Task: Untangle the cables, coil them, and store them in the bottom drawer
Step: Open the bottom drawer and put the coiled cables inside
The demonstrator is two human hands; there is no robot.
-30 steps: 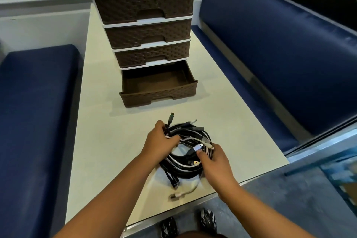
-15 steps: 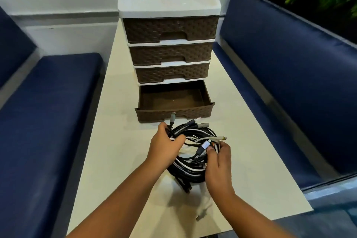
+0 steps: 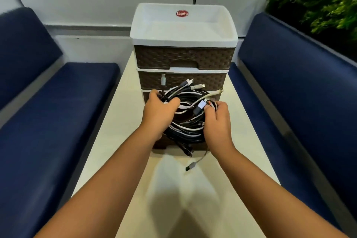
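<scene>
Black and white cables (image 3: 185, 121), wound into one loose coil, sit at the centre of the frame, held up between both hands in front of the drawer unit (image 3: 183, 60). The left hand (image 3: 158, 114) grips the coil's left side, fingers curled over the top strands and thumb hooked into the loop. The right hand (image 3: 217, 121) grips the right side, fingertips pinching strands beside a silver-blue plug (image 3: 201, 105). Both forearms extend from the lower corners of the frame toward the centre.

Several plug ends stick out above the coil, and one loose end with a grey plug (image 3: 191, 166) hangs below it over the cream table (image 3: 241, 121).

The bottom drawer (image 3: 160, 144) is mostly hidden behind the coil and hands; only a dark strip of its front shows at lower centre. Whether the coil touches it cannot be determined.

A red oval label (image 3: 182, 13) on the unit's white top tray reads "Uniplus".

Compared with half a second ago, the coil has been raised and carried forward: it then hung short of the open drawer, and it now covers the drawer and the unit's lower fronts. The grip of both hands is unchanged.

Blue bench seats (image 3: 58, 112) flank the table; a green plant (image 3: 318, 2) occupies the upper right.
</scene>
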